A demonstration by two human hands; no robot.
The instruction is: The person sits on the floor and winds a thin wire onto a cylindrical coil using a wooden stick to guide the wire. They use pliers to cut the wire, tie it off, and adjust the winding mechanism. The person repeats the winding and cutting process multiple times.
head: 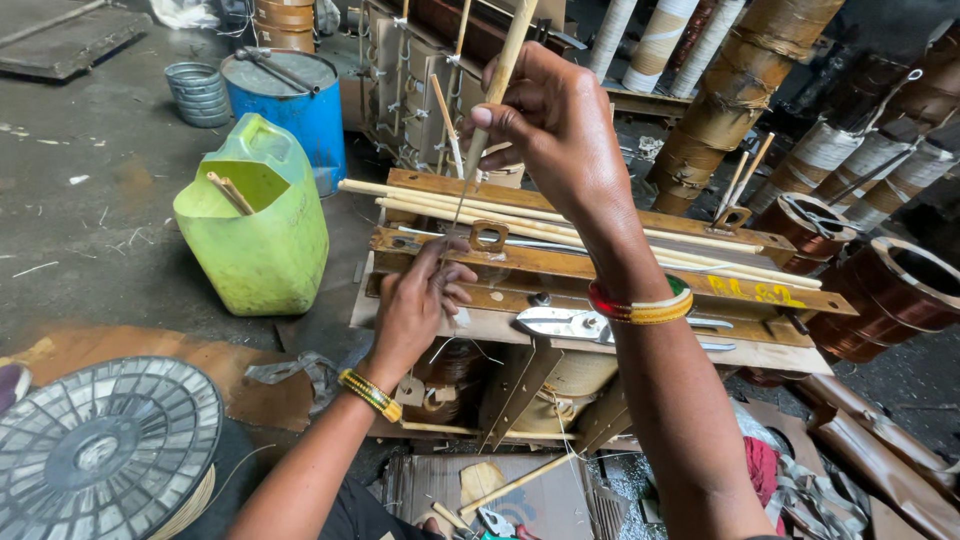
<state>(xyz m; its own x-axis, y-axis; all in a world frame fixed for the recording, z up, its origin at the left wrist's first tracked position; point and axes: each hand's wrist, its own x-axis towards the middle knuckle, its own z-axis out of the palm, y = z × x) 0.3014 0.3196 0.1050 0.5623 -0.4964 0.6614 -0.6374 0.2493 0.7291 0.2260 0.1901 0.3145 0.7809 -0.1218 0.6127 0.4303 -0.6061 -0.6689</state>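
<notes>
My right hand is raised above a metal-framed transformer core and grips a long pale wooden stick near its lower part; a thin wire or strip runs down from that grip. My left hand rests low on the frame's front rail, fingers pinched around the lower end of that thin strand. Several long pale sticks lie across the top of the frame. Both wrists wear beaded bangles.
A cut-open green plastic jug with sticks inside stands to the left, a blue drum behind it. Wound coils stand at right. Metal snips lie on the frame. A round fan grille is at lower left.
</notes>
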